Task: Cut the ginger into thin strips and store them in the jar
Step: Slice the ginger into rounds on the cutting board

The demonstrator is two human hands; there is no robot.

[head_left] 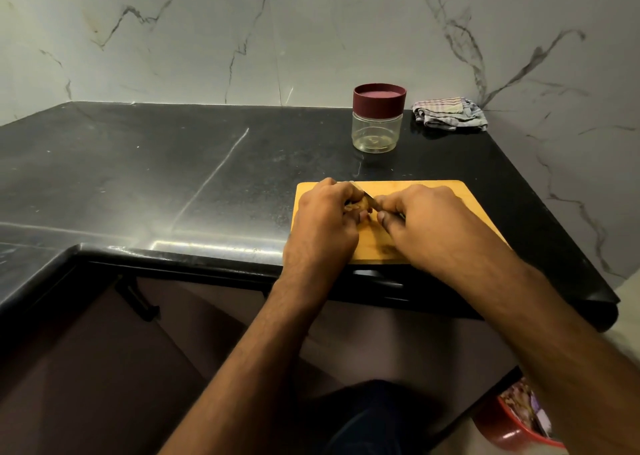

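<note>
Both hands work over the cutting board. Our left hand curls round the ginger, pinning it on the board. Our right hand grips a knife, blade angled up-left against the ginger; handle hidden in our fist. We see the jar behind the board on the black counter, dark red lid on. Checked cloth lies just right of the jar, by the marble wall.
</note>
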